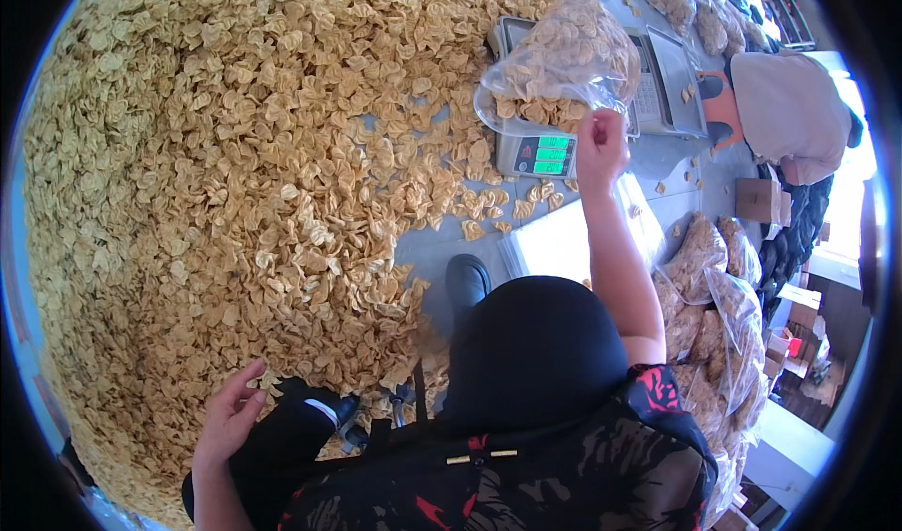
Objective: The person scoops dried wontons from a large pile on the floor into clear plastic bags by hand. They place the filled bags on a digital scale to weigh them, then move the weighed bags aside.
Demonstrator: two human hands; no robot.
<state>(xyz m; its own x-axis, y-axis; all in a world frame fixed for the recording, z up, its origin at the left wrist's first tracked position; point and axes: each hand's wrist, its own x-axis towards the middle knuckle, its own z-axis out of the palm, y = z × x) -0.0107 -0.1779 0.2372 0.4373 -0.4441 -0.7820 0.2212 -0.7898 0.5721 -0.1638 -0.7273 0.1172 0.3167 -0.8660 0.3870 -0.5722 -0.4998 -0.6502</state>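
Note:
A clear plastic bag of ridged dried chips [564, 59] rests on a digital scale [511, 152] with a lit green display. At the bag's open mouth, my right hand [602, 143] has its fingers closed on the film; some chips show just inside the mouth. Lower left, my left hand [232, 415] is held at the edge of a very large heap of loose chips [246, 178], its fingers apart and nothing gripped. A stack of flat clear plastic bags [550, 245] lies on the floor below the scale.
Filled bags [705, 319] are piled at right, more [697, 2] at top right. A second scale [676, 80] stands beside the first. Another person [789, 108] bends near an orange stool [720, 108]. A cardboard box [757, 200] and scattered chips lie nearby. My shoe [467, 281] is beside the heap.

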